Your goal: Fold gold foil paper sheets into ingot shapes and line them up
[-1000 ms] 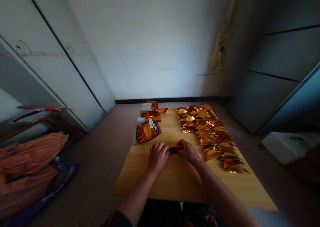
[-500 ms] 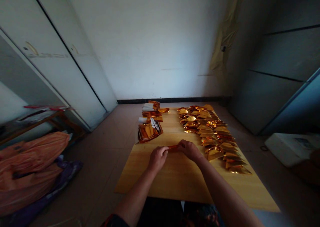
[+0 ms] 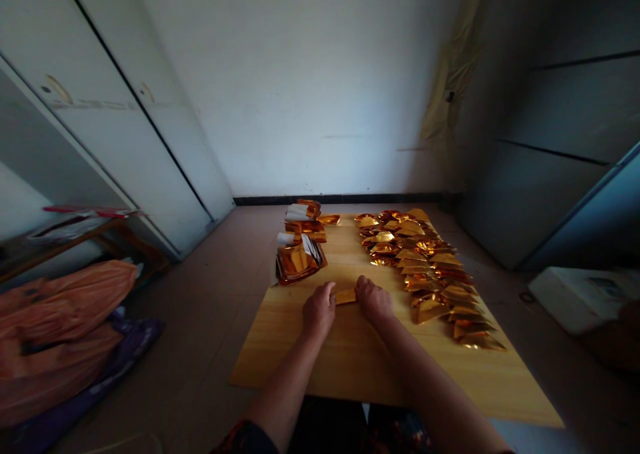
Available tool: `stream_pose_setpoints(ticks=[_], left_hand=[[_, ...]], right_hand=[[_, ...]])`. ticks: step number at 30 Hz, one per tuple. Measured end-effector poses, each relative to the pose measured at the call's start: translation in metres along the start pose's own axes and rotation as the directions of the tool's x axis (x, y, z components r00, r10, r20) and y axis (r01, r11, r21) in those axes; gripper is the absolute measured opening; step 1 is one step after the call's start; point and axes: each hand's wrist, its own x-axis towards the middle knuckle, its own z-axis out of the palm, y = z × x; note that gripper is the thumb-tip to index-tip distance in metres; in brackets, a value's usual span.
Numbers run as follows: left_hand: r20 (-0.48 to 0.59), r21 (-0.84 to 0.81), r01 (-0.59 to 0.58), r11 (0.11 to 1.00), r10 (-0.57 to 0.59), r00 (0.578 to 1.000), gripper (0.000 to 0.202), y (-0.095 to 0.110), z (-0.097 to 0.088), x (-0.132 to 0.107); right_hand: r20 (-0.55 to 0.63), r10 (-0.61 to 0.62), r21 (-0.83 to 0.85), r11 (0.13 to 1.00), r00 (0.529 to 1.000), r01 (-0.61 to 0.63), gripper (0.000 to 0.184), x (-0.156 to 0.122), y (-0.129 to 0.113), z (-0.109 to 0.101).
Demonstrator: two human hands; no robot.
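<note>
Between my two hands is a narrow folded piece of gold foil paper (image 3: 345, 297), held just over the wooden board. My left hand (image 3: 319, 309) grips its left end, and my right hand (image 3: 375, 299) is closed on the right end. My fingers hide both ends of the strip. Beyond my left hand lies a stack of gold foil sheets (image 3: 299, 262), with white edges showing. Right of my right hand, several folded gold foil pieces (image 3: 425, 265) lie in overlapping rows.
The wooden board (image 3: 320, 354) spans the space before my lap. More foil sheets (image 3: 306, 230) and white rolls sit at its far left. Orange and purple bags (image 3: 65, 334) lie left on the floor. A white box (image 3: 570, 301) stands right, and cabinets flank both sides.
The foil piece has turned so that a flat, wider gold face shows instead of a thin edge. My hands have shifted slightly, with the fingers nearer its ends.
</note>
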Motion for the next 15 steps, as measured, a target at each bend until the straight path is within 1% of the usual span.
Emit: stream_pose_setpoints(ticks=[6,15], left_hand=[[-0.01,0.097,-0.001,0.995,0.002,1.0,0.035,0.0034,0.0018,-0.0015],[0.003,0.21,-0.028,0.977,0.029,1.0,0.033,0.0029,0.0035,0.0006]], right_hand=[[-0.057,-0.015,-0.036,0.999,0.998,0.013,0.022,-0.0047,-0.003,0.0055],[-0.081,-0.016,-0.061,0.998,0.997,0.011,0.02,-0.0049,-0.0043,0.0062]])
